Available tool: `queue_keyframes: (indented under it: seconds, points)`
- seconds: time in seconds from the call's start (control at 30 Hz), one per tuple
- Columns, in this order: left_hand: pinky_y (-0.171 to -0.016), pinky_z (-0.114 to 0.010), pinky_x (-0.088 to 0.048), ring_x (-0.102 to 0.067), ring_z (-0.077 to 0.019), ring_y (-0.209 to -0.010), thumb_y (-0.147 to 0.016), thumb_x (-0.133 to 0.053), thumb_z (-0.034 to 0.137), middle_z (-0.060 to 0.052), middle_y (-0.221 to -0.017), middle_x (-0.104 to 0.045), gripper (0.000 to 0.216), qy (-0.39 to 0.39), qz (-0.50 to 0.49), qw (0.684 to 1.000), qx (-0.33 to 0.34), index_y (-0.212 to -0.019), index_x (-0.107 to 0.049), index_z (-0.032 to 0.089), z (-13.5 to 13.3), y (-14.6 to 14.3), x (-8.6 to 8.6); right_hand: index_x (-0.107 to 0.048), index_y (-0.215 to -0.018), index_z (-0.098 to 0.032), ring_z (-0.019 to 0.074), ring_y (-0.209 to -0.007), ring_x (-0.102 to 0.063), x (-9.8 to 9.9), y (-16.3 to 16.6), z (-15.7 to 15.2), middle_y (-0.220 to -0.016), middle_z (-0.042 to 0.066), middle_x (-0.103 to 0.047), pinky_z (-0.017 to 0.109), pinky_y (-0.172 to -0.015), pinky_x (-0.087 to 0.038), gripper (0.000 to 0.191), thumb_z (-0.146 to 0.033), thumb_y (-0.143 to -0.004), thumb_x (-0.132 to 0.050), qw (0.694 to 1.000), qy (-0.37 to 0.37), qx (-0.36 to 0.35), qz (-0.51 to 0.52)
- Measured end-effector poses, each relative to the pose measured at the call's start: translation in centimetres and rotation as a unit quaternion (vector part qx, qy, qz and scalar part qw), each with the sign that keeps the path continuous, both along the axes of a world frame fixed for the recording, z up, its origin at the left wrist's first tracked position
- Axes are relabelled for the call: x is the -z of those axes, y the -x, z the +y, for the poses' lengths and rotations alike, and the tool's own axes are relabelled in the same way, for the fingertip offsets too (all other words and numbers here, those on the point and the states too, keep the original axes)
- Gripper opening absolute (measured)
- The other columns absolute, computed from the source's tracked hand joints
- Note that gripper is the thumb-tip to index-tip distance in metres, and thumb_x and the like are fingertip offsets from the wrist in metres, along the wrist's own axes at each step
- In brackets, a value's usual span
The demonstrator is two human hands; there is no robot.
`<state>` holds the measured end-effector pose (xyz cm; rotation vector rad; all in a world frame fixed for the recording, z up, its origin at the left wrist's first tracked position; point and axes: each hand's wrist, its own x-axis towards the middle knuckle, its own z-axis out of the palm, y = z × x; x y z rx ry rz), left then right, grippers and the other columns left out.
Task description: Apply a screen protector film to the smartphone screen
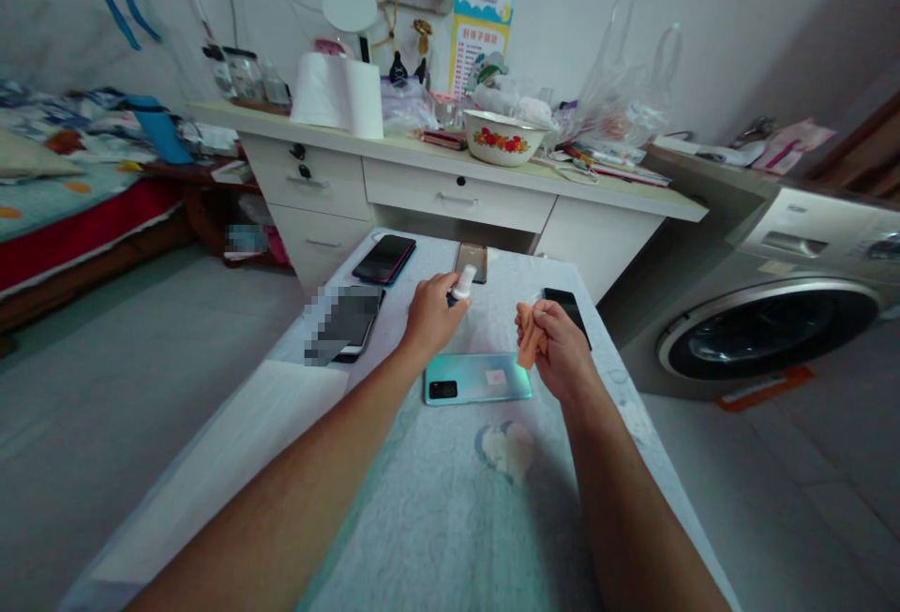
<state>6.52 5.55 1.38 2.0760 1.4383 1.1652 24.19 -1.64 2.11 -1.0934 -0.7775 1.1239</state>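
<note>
My left hand [434, 314] is closed around a small spray bottle [464, 282] with a white top; its dark body is mostly hidden by my fingers. Pinched in my right hand [561, 346] is a crumpled orange cloth [529, 338]. Below and between the two hands, a teal smartphone [478, 378] lies back side up on the table, its black camera block at the left end. A dark phone [568, 312] lies partly behind my right hand. Beyond the bottle, a phone case or phone with a brownish back [472, 261] rests near the far table edge.
More phones lie at the left, one dark with a red edge [385, 259] and one partly blurred out [355, 321]. The cloth-covered table [422, 518] stands before a white desk [309, 183] holding a flowered bowl [502, 139] and paper rolls [330, 92]. A washing machine [766, 265] stands right.
</note>
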Motion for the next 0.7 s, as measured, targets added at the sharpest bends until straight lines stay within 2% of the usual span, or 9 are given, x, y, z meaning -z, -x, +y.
queue_keyframes:
  seconds: [0.13, 0.27, 0.5, 0.7]
  points:
    - [-0.074, -0.028, -0.046, -0.06, -0.0183, -0.084, -0.076, -0.062, 0.021, -0.004, -0.094, -0.07, 0.023, 0.032, 0.005, 0.999, 0.003, -0.098, -0.067, 0.018, 0.5, -0.7, 0.3, -0.048, -0.082, -0.023, 0.0144, -0.063, -0.059, -0.2, 0.2, -1.1, -0.076, -0.001, -0.065, 0.026, -0.058, -0.045, 0.029, -0.037, -0.068, -0.07, 0.999, 0.015, -0.032, 0.009]
    - [-0.07, -0.027, -0.046, -0.061, -0.0176, -0.08, -0.075, -0.063, 0.021, -0.004, -0.091, -0.071, 0.024, 0.049, 0.003, 0.999, 0.003, -0.099, -0.067, 0.018, 1.2, -1.6, 0.9, -0.051, -0.101, -0.027, 0.0152, -0.066, -0.062, 0.5, 0.4, -2.1, -0.074, -0.004, -0.064, 0.025, -0.058, -0.045, 0.041, -0.036, -0.068, -0.074, 0.997, 0.013, -0.077, 0.023]
    - [-0.072, -0.025, -0.046, -0.062, -0.0172, -0.084, -0.076, -0.063, 0.02, -0.005, -0.097, -0.071, 0.024, 0.075, -0.015, 0.997, 0.014, -0.099, -0.067, 0.019, 2.3, -3.2, 1.5, -0.059, -0.087, -0.021, 0.0105, -0.055, -0.053, 2.0, 0.4, -2.3, -0.067, -0.004, -0.059, 0.021, -0.051, -0.042, 0.03, -0.039, -0.069, -0.075, 0.997, 0.026, -0.072, 0.012]
    - [-0.073, -0.025, -0.046, -0.061, -0.0167, -0.084, -0.076, -0.062, 0.02, -0.006, -0.098, -0.071, 0.025, 0.053, -0.045, 0.997, 0.021, -0.101, -0.066, 0.017, 3.3, -4.3, 2.4, -0.063, -0.091, -0.019, 0.0099, -0.061, -0.053, 2.3, 0.4, -2.4, -0.073, -0.002, -0.06, 0.02, -0.053, -0.041, 0.034, -0.04, -0.069, -0.077, 0.996, 0.026, -0.088, 0.018]
